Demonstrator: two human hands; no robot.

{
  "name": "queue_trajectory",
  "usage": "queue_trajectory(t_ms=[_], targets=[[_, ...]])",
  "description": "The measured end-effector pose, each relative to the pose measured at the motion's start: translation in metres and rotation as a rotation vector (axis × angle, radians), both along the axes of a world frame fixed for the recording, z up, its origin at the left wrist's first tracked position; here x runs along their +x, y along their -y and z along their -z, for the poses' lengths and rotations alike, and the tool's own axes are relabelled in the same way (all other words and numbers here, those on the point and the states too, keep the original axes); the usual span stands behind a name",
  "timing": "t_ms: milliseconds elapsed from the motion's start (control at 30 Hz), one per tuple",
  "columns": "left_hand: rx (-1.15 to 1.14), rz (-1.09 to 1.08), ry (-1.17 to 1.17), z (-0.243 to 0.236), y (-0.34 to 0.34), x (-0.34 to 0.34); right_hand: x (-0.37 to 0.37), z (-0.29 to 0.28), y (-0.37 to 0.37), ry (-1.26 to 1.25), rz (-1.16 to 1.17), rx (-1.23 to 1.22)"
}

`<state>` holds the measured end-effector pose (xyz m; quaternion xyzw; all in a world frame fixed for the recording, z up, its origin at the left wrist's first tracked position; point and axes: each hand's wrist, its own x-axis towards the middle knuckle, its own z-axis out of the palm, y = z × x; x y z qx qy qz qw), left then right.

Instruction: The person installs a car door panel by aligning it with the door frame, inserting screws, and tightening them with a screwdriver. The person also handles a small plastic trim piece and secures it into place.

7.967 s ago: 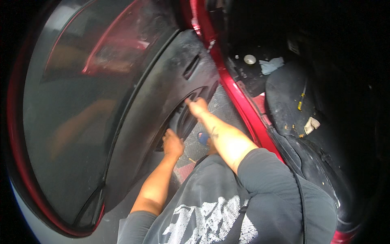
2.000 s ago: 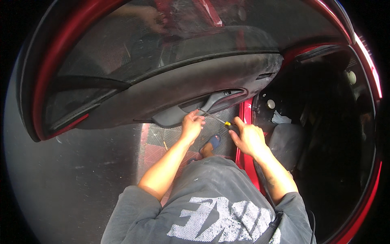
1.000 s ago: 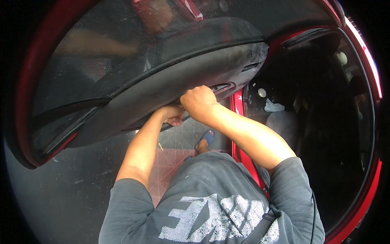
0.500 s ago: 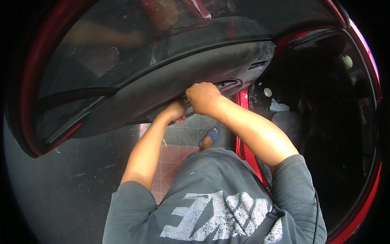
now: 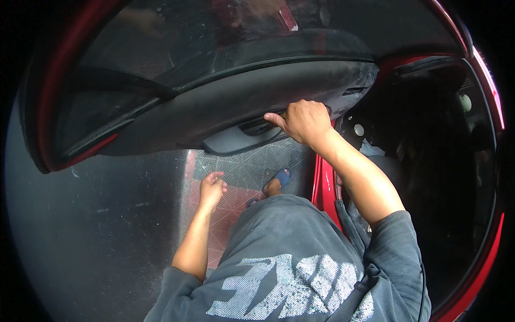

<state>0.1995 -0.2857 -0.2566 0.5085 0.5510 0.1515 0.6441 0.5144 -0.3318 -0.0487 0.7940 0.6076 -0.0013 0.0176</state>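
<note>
A floor of grey and red textured tiles (image 5: 217, 228) lies below an open red car door, whose dark door panel (image 5: 214, 100) spans the upper middle, its grey armrest (image 5: 228, 144) jutting out beside the red sill (image 5: 326, 196). The right hand (image 5: 307, 122) is curled over that armrest's upper end, thumb stuck out, and what it grips cannot be told; the left hand (image 5: 212, 190), fingers loosely half-bent and nothing visible in it, hangs over the tiles, apart from the panel.
</note>
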Motion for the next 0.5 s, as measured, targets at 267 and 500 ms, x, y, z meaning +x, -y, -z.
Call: queue_trajectory(t_ms=[267, 500], targets=[[1.048, 0.22, 0.144, -0.101, -0.025, 0.166, -0.012, -0.015, -0.014, -0.135, 0.105, -0.062], [1.14, 0.418, 0.016, -0.108, -0.038, 0.181, 0.039, -0.01, 0.001, -0.438, -0.51, 0.131]])
